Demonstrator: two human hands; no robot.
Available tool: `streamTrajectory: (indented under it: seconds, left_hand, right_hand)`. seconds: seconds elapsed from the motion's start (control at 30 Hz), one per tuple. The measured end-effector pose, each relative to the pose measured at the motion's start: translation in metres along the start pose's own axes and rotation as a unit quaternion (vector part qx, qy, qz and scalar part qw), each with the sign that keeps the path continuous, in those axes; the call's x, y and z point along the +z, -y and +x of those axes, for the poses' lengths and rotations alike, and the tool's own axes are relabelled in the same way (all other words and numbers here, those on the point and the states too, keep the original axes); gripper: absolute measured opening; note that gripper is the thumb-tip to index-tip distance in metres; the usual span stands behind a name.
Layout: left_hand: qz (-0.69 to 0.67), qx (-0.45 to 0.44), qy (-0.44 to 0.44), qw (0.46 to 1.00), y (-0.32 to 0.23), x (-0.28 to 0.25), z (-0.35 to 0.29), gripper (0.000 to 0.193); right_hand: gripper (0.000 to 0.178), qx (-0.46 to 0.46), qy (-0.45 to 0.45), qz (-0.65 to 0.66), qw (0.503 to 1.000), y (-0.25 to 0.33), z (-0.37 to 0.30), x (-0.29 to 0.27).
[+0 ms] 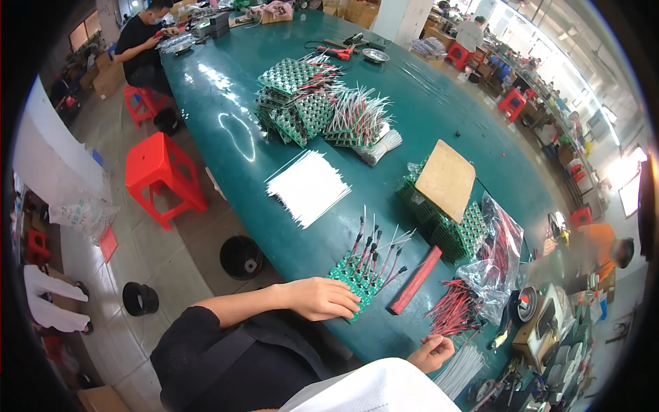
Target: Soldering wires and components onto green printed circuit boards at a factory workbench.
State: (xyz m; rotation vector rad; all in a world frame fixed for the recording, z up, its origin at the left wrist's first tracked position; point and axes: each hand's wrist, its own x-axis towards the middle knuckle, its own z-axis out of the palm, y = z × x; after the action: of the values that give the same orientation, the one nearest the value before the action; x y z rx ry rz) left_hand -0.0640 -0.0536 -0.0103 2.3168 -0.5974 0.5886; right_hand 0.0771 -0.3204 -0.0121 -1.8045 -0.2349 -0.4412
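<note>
My left hand [322, 299] lies over the near left edge of a green circuit board panel [355, 276], its fingers together and slightly bent; the thumb is hidden. Dark, red and white wires stand up from this panel. My right hand [431, 353] is closed in a pinch at the near end of a pile of red and black wires [453, 307]. What sits between its fingertips is too small to make out. White wires or thin tubes [461, 371] lie beside that hand. Between the panel and the pile is a long red bar [416, 280].
A bundle of white strips [309, 189] lies farther off, before stacked wired boards [302, 110]. More boards [467, 233] stand at right under a tan plate [445, 180], near a clear bag of wires [498, 254]. A red soldering tool [336, 52], metal dish [375, 55] and red stool [161, 175] are visible.
</note>
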Motion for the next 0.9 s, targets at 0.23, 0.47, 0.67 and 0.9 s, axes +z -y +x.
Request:
streamTrajectory:
  seconds: [0.23,0.47,0.67,0.9]
  left_hand:
    - [0.000,0.002,0.002,1.000,-0.001,-0.001,0.001,0.018]
    - [-0.001,0.002,0.007,1.000,0.000,0.000,0.001,0.018]
    - [0.002,0.008,0.008,1.000,-0.001,-0.001,0.002,0.019]
    - [-0.308,0.078,0.002,0.948,-0.041,-0.010,0.028,0.022]
  right_hand:
    - [0.015,-0.069,-0.012,-0.006,0.998,0.002,0.004,0.002]
    - [0.019,-0.057,-0.050,0.030,0.997,0.001,0.004,0.002]
    - [0.012,-0.069,-0.028,0.012,0.997,-0.004,0.001,-0.002]
    - [0.019,-0.118,0.124,0.291,0.941,0.032,-0.004,0.010]
